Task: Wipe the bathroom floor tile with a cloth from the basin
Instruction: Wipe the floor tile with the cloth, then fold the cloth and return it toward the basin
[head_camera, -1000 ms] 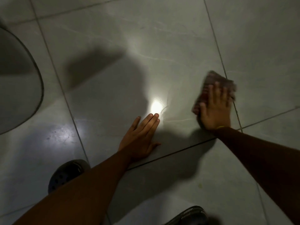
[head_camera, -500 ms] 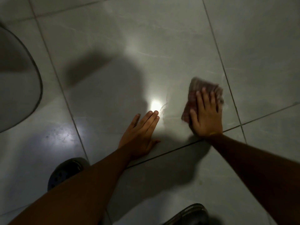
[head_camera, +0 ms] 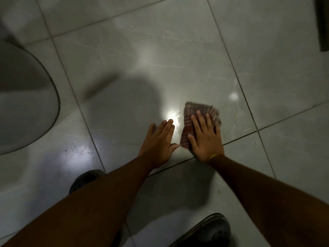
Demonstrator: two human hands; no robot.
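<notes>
While the left hand lies flat and empty on the floor tile, palm down with fingers together and thumb out to the side, the right hand presses flat on the cloth. Right fingers spread over the fabric; nothing pinched, only pressed under the palm. Cloth: checked, reddish-brown, crumpled, lying on the tile; its far edge and left side stick out beyond the fingers. Its edges are blurred. Hands are just beside each other, left thumb near the cloth's lower corner. A thin yellow band sits at the right wrist. Bright light reflection on the tile between the left fingertips and the cloth. Dark shoes at bottom. Curved grey fixture at left edge; cannot tell what it is.
</notes>
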